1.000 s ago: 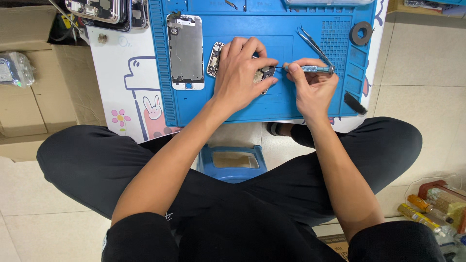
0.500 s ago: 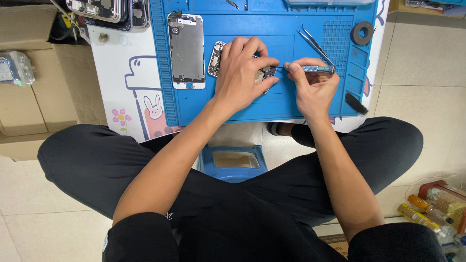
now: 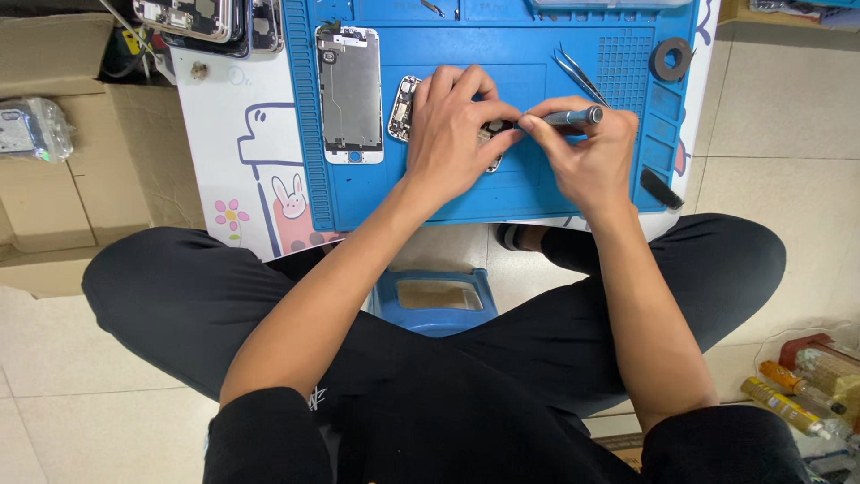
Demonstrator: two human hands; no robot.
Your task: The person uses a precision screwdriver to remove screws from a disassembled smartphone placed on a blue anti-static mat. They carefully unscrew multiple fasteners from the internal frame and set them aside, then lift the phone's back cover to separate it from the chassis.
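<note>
My left hand [image 3: 455, 134] lies flat over an opened phone body [image 3: 403, 109] on the blue work mat [image 3: 537, 193], pressing it down; most of the phone is hidden under the palm. My right hand [image 3: 587, 152] grips a slim grey screwdriver [image 3: 573, 116], its tip pointing left into the phone right by my left fingertips. A detached phone screen panel [image 3: 350, 94] lies face down on the mat, to the left of my left hand.
Metal tweezers [image 3: 578, 76] and a black tape roll [image 3: 671, 59] lie on the mat's right part; a black tool [image 3: 661, 189] sits at its right edge. More phone parts [image 3: 193, 16] at top left. Cardboard boxes [image 3: 63, 179] on the left, glue tubes [image 3: 788, 399] bottom right, blue stool [image 3: 436, 300] below.
Both hands stay on the phone with only slight shifts; the screwdriver keeps its place at the phone. The view has drifted a little.
</note>
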